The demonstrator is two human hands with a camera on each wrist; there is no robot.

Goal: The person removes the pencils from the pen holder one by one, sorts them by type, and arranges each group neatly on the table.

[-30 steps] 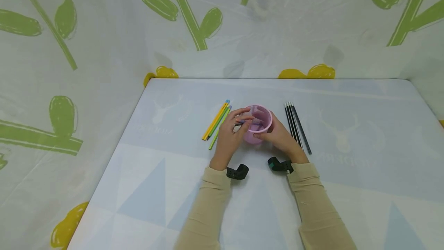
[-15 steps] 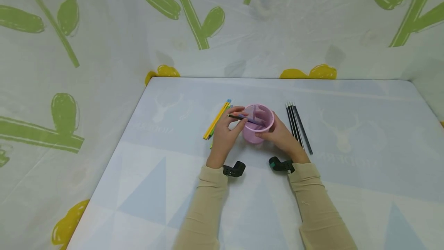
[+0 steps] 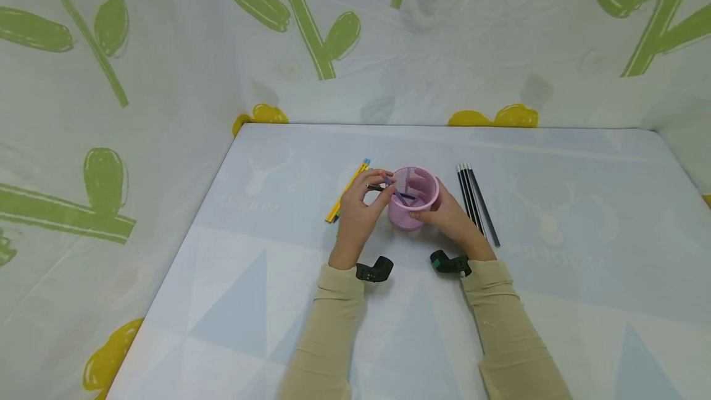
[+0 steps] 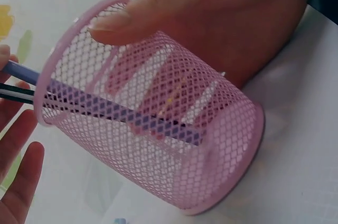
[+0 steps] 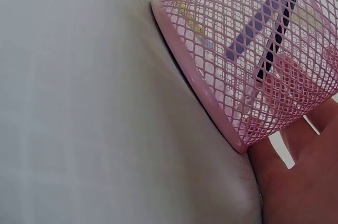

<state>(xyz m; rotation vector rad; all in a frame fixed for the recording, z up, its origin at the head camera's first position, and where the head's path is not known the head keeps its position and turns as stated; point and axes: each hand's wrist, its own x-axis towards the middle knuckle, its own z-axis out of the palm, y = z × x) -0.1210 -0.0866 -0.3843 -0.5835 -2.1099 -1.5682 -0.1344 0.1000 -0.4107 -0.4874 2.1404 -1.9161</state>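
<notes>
A pink mesh pencil cup (image 3: 405, 218) stands in the middle of the table, its base rim right at the tabletop in the right wrist view. My right hand (image 3: 451, 220) grips it from the right, thumb near the rim and fingers round the side. At its left, my left hand (image 3: 355, 221) pinches a purple pencil (image 4: 21, 72) and a black pencil (image 4: 15, 93) at the cup's mouth. Both reach slantwise into the cup and show through the mesh, with lower ends near the base. In the head view the two cross each other. Fingers partly hide their upper ends.
Yellow pencils (image 3: 345, 192) and part of a green one lie left of the cup, partly behind my left hand. Several black pencils (image 3: 475, 199) with light ends lie side by side to the right. The table's back edge meets a flower-printed curtain (image 3: 400, 79).
My left hand has shifted slightly left from the cup's mouth. The purple and black pencils have spread apart into a crossing angle. My right hand stays on the cup.
</notes>
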